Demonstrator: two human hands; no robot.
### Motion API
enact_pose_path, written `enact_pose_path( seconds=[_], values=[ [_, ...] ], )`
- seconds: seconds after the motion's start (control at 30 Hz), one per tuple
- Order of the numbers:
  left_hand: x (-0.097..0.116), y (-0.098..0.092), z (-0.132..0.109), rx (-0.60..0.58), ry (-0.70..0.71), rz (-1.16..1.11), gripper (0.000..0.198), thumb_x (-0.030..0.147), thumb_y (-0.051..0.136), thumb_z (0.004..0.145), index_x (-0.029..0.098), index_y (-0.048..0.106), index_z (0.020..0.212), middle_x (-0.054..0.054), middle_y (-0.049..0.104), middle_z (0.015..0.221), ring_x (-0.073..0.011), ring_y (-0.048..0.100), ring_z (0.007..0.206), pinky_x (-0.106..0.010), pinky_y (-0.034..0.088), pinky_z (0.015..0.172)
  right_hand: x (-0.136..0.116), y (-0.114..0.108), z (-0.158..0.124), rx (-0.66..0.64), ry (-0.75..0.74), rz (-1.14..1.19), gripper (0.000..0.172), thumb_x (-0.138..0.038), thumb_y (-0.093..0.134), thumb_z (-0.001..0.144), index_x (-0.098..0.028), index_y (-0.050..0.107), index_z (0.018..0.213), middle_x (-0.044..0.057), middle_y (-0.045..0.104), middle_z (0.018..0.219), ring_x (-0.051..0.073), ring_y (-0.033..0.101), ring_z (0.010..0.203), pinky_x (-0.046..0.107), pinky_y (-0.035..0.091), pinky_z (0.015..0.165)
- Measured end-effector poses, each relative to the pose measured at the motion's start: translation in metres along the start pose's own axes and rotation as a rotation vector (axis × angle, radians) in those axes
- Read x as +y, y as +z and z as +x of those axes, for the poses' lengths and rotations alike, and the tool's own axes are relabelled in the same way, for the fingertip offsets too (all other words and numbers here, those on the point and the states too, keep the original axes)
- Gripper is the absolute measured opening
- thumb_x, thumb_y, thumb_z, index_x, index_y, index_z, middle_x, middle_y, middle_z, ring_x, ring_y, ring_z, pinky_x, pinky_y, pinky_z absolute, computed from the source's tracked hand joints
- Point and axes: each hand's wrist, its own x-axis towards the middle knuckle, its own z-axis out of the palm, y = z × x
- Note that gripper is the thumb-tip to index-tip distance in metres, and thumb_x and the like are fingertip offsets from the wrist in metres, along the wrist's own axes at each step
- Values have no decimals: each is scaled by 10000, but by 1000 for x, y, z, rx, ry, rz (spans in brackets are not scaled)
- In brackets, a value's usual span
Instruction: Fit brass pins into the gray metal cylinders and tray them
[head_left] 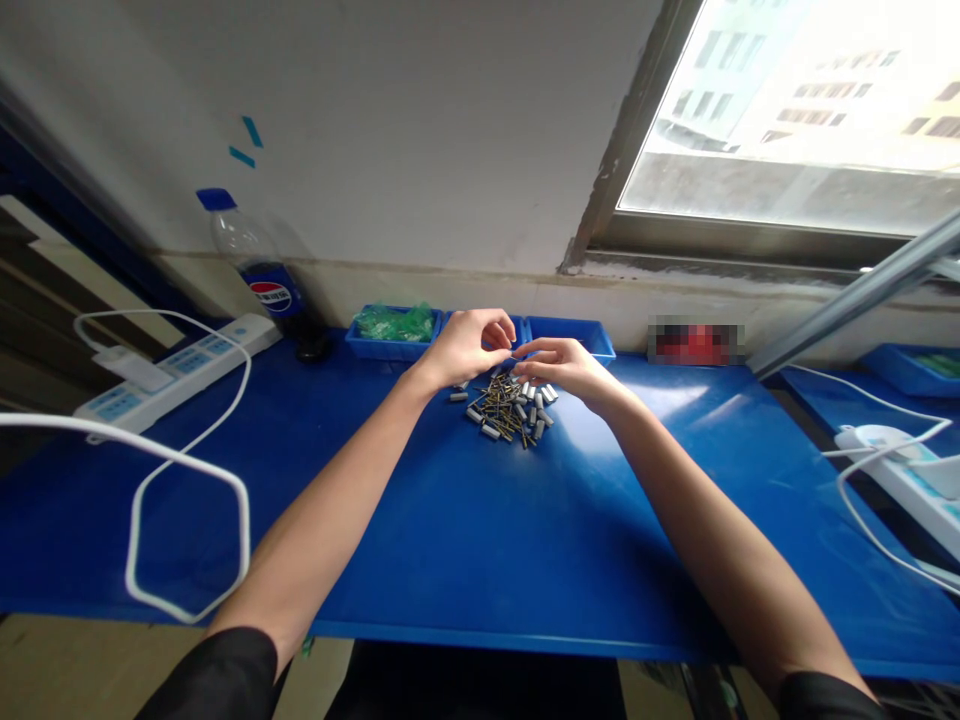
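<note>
- Left hand (466,345): fingers curled, thumb and fingertips almost closed; may pinch something tiny, too small to tell.
- Right hand (568,372): half-curled, fingertips drawn in towards the left's; can't tell if anything is gripped.
- Both meet above the far part of the blue surface (480,550), well apart from its near edge.
- Brass-coloured pins (499,405) and grey cylinders (490,432): one loose mixed pile below the fingertips, nearer the far edge than the near, away from left and right edges.
- Left bin (394,349), green wrap (396,322) inside, and right bin (574,328): along far edge, behind pile.
- Doing it well (judgement): light fingertip pinch, one hand steady while the other makes the fine adjustments; line up small parts before pressing; stay low over the pile so drops land there, not rolling towards the near edge.
</note>
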Motion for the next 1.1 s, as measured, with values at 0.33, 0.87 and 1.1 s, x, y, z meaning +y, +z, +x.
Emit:
enact_pose_path(
  seconds=[0.33,0.87,1.1],
  values=[
    [-7,-1,-1,-57,-52,-6,163,200,754,756,152,721,909,-58,783,836,-183,751,794,-257,586,744,15,5,9,128,-20,241,379,-435,951,637,-174,816,876,78,799,829,191,742,754,303,620,767],
    [-15,5,-13,-348,-203,395,226,27,670,712,199,711,854,-65,750,878,-201,682,766,-273,468,672,20,0,16,633,-186,-429,247,-339,701,795,-175,794,955,71,790,835,199,702,661,322,564,658],
    [-21,9,-12,-352,-224,390,318,-17,619,702,207,722,904,-82,754,901,-218,695,804,-278,482,709,24,22,7,761,-276,-398,249,-362,637,885,-190,783,993,50,768,818,164,658,650,283,506,610]
  ],
)
